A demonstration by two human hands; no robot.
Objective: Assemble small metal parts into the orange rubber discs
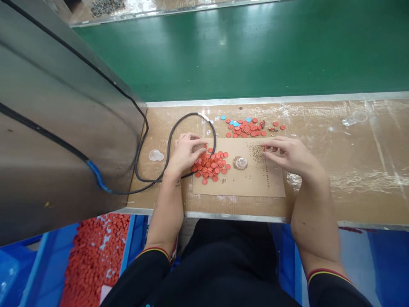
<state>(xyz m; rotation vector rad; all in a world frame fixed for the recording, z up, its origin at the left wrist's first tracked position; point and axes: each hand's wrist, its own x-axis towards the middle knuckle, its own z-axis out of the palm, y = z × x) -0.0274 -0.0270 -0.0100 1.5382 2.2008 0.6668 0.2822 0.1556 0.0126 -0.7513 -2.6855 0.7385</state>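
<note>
My left hand (pixel 187 153) lies curled at the left edge of a heap of flat red discs (pixel 209 165), its fingertips over the discs; whether it grips one is hidden. The heap sits on a cardboard sheet (pixel 238 187). My right hand (pixel 284 155) reaches in from the right, with a small red disc (pixel 266 148) pinched at its fingertips. Just below those fingertips lie scattered dark specks (pixel 255 152). Between the hands stands a small round glass dish (pixel 240 162).
Behind the sheet lies a looser group of red and blue discs (pixel 246 128). A black cable (pixel 169 147) loops on the brown bench top (pixel 351 162), beside a clear plastic lid (pixel 156 155). A green conveyor belt (pixel 239 55) runs behind; a blue crate of red discs (pixel 96 256) sits below left.
</note>
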